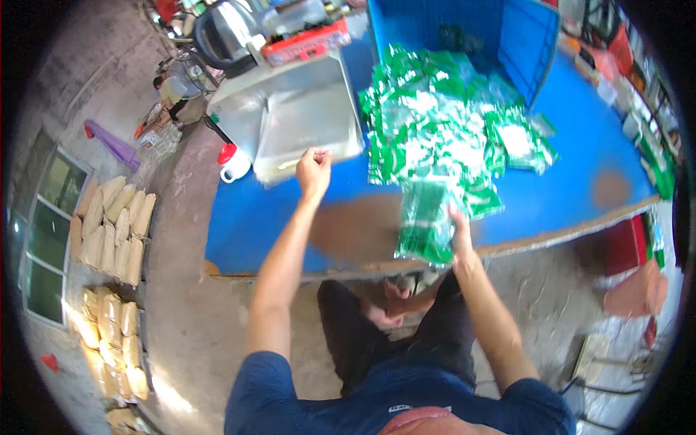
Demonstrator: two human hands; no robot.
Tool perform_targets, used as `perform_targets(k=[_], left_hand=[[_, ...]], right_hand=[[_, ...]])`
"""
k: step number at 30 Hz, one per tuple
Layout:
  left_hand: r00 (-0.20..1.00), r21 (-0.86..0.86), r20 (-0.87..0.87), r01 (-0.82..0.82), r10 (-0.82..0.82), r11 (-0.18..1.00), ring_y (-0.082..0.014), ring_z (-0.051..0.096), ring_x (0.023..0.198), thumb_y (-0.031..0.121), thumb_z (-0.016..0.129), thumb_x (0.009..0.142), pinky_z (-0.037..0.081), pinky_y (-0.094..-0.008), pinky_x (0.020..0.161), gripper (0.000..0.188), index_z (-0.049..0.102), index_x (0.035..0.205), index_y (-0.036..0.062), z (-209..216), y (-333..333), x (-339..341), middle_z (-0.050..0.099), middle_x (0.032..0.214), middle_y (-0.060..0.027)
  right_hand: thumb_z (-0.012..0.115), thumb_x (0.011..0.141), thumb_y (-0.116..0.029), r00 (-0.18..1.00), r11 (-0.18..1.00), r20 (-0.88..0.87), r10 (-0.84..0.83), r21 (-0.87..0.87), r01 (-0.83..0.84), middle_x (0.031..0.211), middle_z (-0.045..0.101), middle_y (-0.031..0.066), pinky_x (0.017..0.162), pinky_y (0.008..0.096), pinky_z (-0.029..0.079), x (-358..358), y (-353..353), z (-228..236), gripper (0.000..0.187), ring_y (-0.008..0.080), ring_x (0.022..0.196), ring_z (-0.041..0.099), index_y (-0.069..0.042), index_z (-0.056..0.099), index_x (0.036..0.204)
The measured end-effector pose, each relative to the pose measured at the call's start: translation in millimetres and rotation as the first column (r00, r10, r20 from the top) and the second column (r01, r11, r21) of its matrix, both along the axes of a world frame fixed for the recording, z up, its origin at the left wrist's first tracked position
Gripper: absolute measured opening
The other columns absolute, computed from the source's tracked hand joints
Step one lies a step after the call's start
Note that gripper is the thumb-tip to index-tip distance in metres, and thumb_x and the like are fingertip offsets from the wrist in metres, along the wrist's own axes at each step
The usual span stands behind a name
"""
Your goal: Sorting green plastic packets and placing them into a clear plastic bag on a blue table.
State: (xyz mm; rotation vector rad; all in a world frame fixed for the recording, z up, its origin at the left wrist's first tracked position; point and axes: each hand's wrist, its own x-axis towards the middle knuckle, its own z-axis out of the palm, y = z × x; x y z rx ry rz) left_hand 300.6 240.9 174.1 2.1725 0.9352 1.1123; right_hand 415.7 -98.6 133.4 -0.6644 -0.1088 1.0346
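Observation:
My right hand [462, 235] grips a small stack of green-and-clear plastic packets [423, 225] by its right side, over the table's front edge. Fingers curled together, my left hand [314, 172] is at the near edge of a pile of clear plastic sheets or bags [301, 119]. Whatever its fingertips pinch, if anything, is too small to make out. A large heap of similar green packets [435, 123] spreads across the table beyond my right hand.
A blue crate [528, 54] lies on its side behind the heap on the blue table [533, 217]. Left of the clear pile stands a white mug with a red lid [233, 165]. A kettle [226, 32] and a red tray [304, 45] are farther back. Sacks [116, 228] line the left wall.

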Motion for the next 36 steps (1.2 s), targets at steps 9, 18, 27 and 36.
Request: perform_targets(k=[9,18,27,36], left_hand=[[0.985,-0.292,-0.165,0.008,-0.059,0.956,-0.0159,0.069,0.077,0.038,0.087,0.071,0.053,-0.0337,0.068,0.038,0.072,0.086,0.0058,-26,179,-1,0.073,0.083,-0.0050],[0.992,-0.227,-0.127,-0.001,-0.029,0.974,-0.0155,0.069,0.071,0.029,0.076,0.085,0.052,-0.0317,0.071,0.024,0.074,0.084,0.0054,-25,186,-2,0.074,0.077,-0.0056],[0.925,0.455,-0.119,-0.273,0.361,0.848,-0.0303,0.066,0.085,0.028,0.068,0.090,0.050,-0.0440,0.073,0.023,0.067,0.081,0.0059,36,137,1,0.068,0.085,-0.0110],[0.972,0.713,-0.234,0.179,-0.010,0.678,-0.0300,0.063,0.070,0.027,0.071,0.089,0.047,-0.0419,0.062,0.022,0.064,0.081,0.0068,181,4,-13,0.065,0.076,-0.0088]], right_hand=[[0.072,0.081,-0.036,0.986,0.986,0.165,0.023,-0.164,0.004,0.117,0.066,0.0105,0.093,0.0384,0.052,-13,7,15,0.064,0.0247,0.104,0.065,-0.002,0.054,0.132],[0.069,0.084,-0.040,0.992,0.990,0.113,0.056,-0.137,-0.040,0.115,0.067,0.0104,0.091,0.0403,0.053,-10,5,10,0.062,0.0245,0.102,0.066,-0.003,0.054,0.131],[0.069,0.086,-0.037,0.993,0.991,0.078,0.088,-0.104,-0.079,0.115,0.067,0.0130,0.090,0.0404,0.056,-20,9,18,0.060,0.0257,0.100,0.067,-0.001,0.053,0.131],[0.070,0.087,-0.035,0.986,0.989,0.090,0.143,-0.037,-0.140,0.119,0.065,0.0152,0.093,0.0383,0.054,-1,6,14,0.061,0.0259,0.104,0.066,0.001,0.053,0.132]])
